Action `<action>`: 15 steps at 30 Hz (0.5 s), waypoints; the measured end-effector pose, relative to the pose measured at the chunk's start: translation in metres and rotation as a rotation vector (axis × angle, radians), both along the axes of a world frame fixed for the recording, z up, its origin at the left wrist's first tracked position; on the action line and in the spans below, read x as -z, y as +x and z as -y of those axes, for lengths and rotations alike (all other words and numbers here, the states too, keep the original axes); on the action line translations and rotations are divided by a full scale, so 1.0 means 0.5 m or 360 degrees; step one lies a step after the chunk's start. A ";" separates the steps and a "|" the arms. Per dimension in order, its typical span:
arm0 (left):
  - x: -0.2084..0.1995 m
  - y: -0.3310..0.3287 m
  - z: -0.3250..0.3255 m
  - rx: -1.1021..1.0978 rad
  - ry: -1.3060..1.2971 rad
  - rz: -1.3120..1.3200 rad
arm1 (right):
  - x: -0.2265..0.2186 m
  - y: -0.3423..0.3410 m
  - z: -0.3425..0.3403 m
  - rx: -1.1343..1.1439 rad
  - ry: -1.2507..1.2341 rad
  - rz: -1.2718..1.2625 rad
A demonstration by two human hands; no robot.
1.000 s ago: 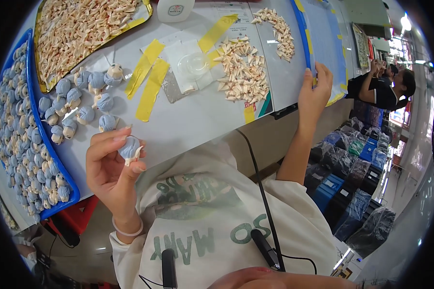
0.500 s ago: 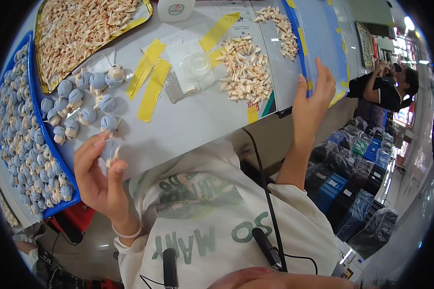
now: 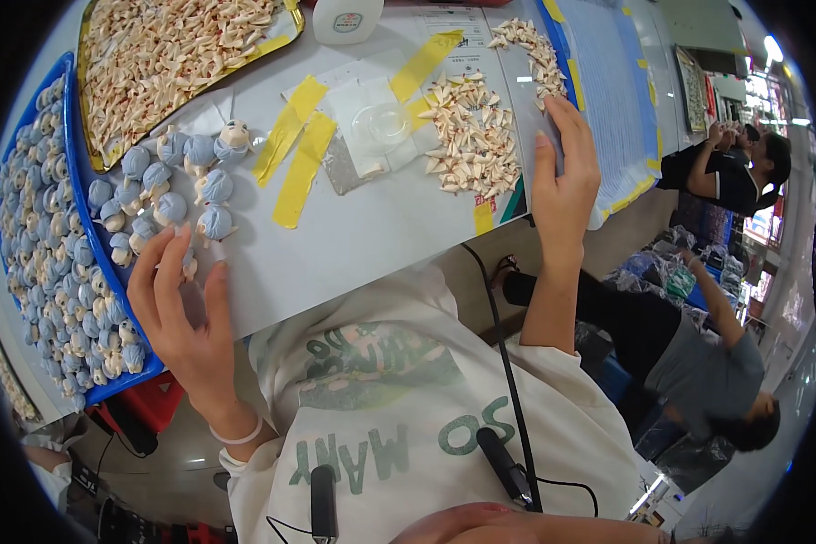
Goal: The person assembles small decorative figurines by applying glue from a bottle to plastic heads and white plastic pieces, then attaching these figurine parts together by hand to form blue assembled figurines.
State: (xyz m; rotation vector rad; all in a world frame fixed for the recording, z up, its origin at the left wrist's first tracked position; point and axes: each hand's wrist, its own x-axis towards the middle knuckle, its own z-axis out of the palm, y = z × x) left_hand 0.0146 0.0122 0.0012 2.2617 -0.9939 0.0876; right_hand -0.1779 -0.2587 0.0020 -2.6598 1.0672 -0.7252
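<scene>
My left hand [image 3: 189, 317] is at the near left of the table, fingers curved and apart. Between its thumb and fingertips sits a small blue-capped doll head [image 3: 189, 264], partly hidden by the fingers. Just beyond stands a loose group of similar doll heads [image 3: 170, 208], pale with blue caps. My right hand [image 3: 567, 177] reaches to the near end of a narrow strip of small cream pointed pieces [image 3: 537, 59], its thumb and index finger apart. To its left lies a larger pile of the same pieces [image 3: 471, 136].
A blue tray [image 3: 74, 172] full of doll heads stands at left, beside a yellow-edged tray [image 3: 290, 38] heaped with cream pieces. A clear round dish [image 3: 379, 127], yellow tape strips [image 3: 303, 172] and a white bottle [image 3: 346, 20] lie mid-table. A person [image 3: 689, 354] bends at right.
My left hand has lowered the doll head beside the group and spread its fingers. My right hand has moved left to the strip of pieces. A person has come into view at right.
</scene>
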 end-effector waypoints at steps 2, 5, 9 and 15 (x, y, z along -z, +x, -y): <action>-0.004 0.002 -0.001 -0.0003 -0.0030 0.0026 | 0.001 -0.002 0.002 -0.0033 0.0034 0.0073; -0.010 0.003 -0.004 -0.0040 -0.0057 0.0169 | -0.006 -0.003 -0.002 -0.0041 0.0013 0.0060; -0.027 0.011 -0.018 -0.0061 -0.0052 0.0275 | -0.012 -0.011 -0.003 -0.0006 0.0139 0.0059; -0.058 0.056 -0.086 -0.0324 -0.0170 0.0502 | 0.008 -0.016 0.012 -0.0032 0.0131 0.0006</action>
